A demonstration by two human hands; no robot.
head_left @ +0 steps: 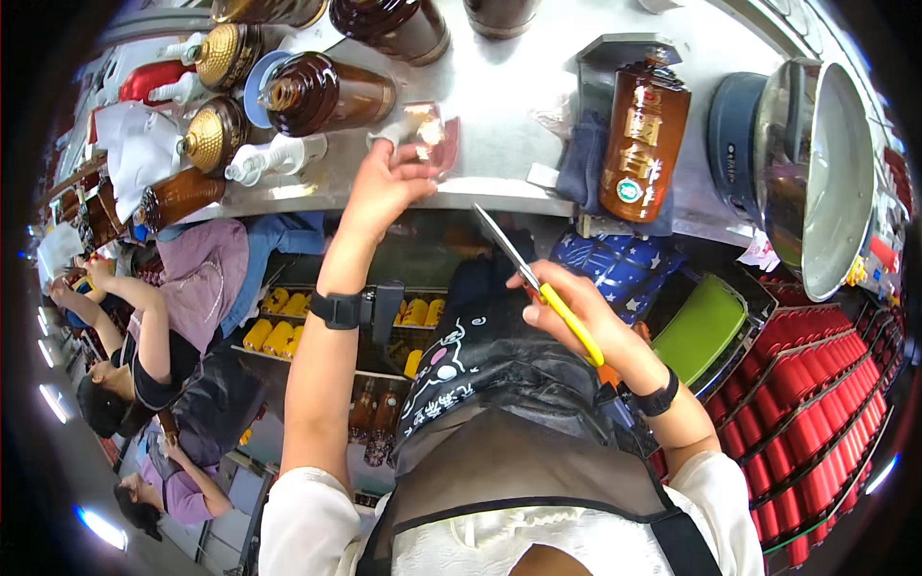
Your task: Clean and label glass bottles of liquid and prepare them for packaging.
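1. The left hand (392, 187) reaches over the near edge of the metal table (509, 144), palm partly turned inward, with thumb and fingers loosely curled.
2. A small, shiny red piece (448, 146), partly see-through, is on the tabletop at this hand's fingertips, just to their right. The fingers overlap its left side in view; I cannot tell whether they pinch it or only touch it.
3. The right hand (574, 307) is closed around a yellow-handled tool (573, 326), below and to the right of the left hand, in front of the table and over the dark apron (499, 360).
4. The tool's yellow handle runs along the palm, its lower end showing past the hand. Its slim metal end slants up and leftward out of the grip, the point near the table edge, below the red piece and apart from it.
5. Beyond the left hand, a brown bottle (336, 93) has a light blue ring (257, 88) beside it; a white plastic part (279, 158) is near the table edge, left of the hand.
6. Well to the right of the red piece, a gold-lettered brown bottle (645, 139) rests against dark blue cloth (584, 161), with a wide metal pan (845, 173) farther right.
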